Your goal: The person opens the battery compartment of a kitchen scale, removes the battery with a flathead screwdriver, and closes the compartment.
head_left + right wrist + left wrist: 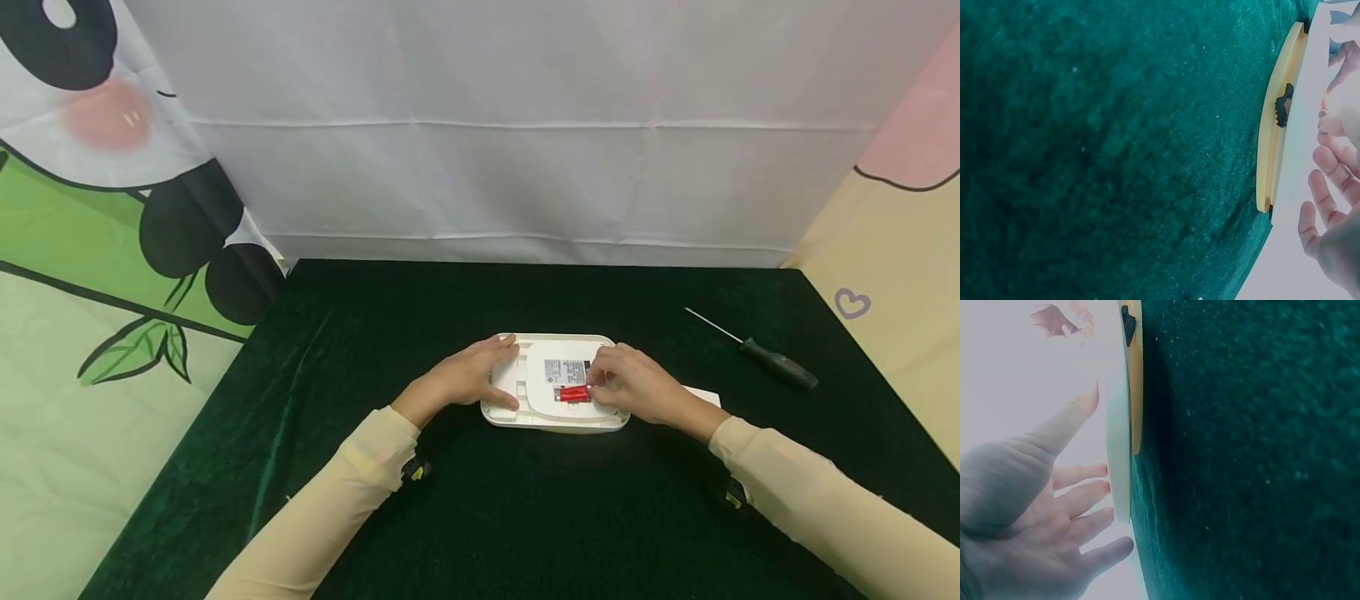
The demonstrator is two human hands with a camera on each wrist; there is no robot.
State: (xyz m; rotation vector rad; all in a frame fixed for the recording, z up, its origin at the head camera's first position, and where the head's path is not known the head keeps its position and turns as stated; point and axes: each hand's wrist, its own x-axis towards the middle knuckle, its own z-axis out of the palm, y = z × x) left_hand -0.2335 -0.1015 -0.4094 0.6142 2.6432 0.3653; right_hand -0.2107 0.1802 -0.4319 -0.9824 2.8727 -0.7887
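A white device (pixel 542 348) with rounded corners lies on the dark green cloth, its labelled side up. A red cylindrical battery (pixel 574 394) sits at a slot below the printed label. My right hand (pixel 630 382) pinches the battery's right end between thumb and fingertips. My left hand (pixel 471 377) rests on the device's left end, thumb and fingers spread and nearly straight. The wrist views show a yellow piece (pixel 1265 144) with a dark part under the device's edge. Glare washes out the device's top in the left wrist view.
A screwdriver (pixel 780 363) with a dark handle lies to the right, its shaft pointing up and left. Part of a flat white piece (pixel 705 396) shows beside my right wrist. The green-covered table (pixel 405 308) ends at a white hanging sheet (pixel 480 183).
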